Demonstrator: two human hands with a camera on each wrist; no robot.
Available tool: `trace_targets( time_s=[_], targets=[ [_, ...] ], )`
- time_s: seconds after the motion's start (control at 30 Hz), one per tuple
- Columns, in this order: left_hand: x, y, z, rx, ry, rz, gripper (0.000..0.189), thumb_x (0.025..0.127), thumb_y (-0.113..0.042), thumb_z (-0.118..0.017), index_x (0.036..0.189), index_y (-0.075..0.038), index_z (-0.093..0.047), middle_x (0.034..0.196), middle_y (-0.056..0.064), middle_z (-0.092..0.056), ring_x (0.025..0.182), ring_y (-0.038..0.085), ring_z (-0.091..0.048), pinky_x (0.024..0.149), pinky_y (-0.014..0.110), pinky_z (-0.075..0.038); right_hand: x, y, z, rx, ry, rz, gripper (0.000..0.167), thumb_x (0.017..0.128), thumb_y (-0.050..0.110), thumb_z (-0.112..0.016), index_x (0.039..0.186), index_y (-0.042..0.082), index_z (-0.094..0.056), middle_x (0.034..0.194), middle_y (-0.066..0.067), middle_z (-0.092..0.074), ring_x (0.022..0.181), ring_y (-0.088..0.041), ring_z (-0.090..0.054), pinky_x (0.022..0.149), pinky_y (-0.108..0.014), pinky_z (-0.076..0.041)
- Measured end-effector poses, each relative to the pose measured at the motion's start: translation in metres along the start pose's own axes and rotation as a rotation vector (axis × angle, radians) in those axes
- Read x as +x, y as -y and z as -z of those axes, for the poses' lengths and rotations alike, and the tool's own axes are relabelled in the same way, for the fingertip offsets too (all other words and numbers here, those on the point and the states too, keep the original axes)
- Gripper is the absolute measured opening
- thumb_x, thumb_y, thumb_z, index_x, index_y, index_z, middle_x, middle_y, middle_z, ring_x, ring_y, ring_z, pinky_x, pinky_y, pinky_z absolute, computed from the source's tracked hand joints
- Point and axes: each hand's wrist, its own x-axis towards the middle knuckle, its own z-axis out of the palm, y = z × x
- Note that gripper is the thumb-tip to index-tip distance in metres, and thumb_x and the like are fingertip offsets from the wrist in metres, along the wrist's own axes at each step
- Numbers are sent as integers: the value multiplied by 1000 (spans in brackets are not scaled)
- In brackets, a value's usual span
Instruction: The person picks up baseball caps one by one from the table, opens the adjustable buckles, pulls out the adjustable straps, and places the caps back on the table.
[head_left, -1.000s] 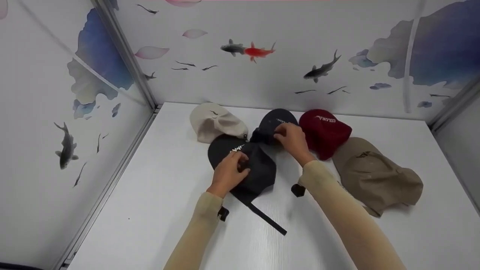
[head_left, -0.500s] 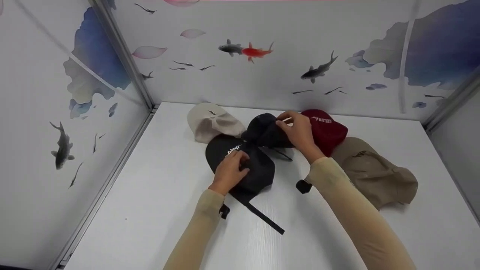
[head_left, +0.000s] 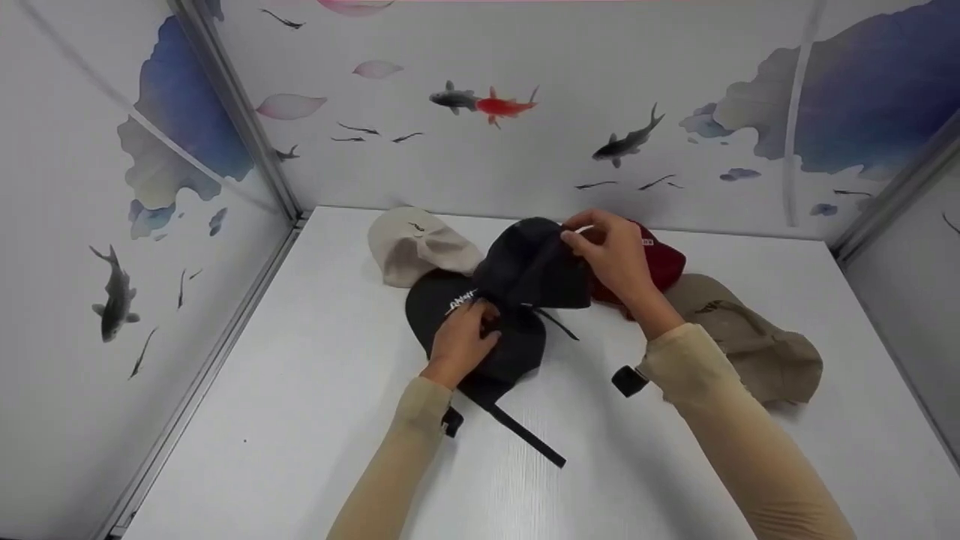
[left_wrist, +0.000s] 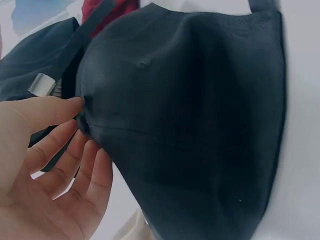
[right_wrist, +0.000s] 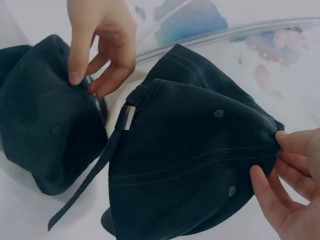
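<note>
A black cap (head_left: 517, 356) with white lettering lies on the white table, its loose strap (head_left: 529, 435) stretching toward the front. My left hand (head_left: 461, 341) pinches this cap's crown; the left wrist view has the thumb and fingers of that hand (left_wrist: 65, 165) at the crown's edge. Behind it, a dark navy cap (head_left: 525, 259) stands tilted, overlapping the black one. My right hand (head_left: 619, 259) pinches the navy cap at the top of its crown. In the right wrist view, this cap's metal buckle (right_wrist: 126, 117) and hanging strap (right_wrist: 82, 185) face the left hand.
A cream cap (head_left: 409, 244) sits at the back left. To the right are a red cap (head_left: 664, 262), partly hidden by the right hand, and a khaki cap (head_left: 750, 341). Walls printed with fish (head_left: 626, 146) enclose the table (head_left: 300, 390) at the back and sides.
The right hand has tipped the navy cap up by its crown, so its lettering is out of sight and its strap hangs down in front. The left hand has stayed on the black cap.
</note>
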Motion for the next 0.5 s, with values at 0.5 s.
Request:
trace_targets(
  time_s=[0.5],
  targets=[
    [-8,-36,10,-375,119,-120,40,89,-24,-76,122,-5,-62,121,13,-64,110,25,-65,95,34,-55,-25,26,34,74,-20,21,18,93,12,-71,106,-1,-72,100,-18,-73,75,0,-64,67,-10,-53]
  ],
)
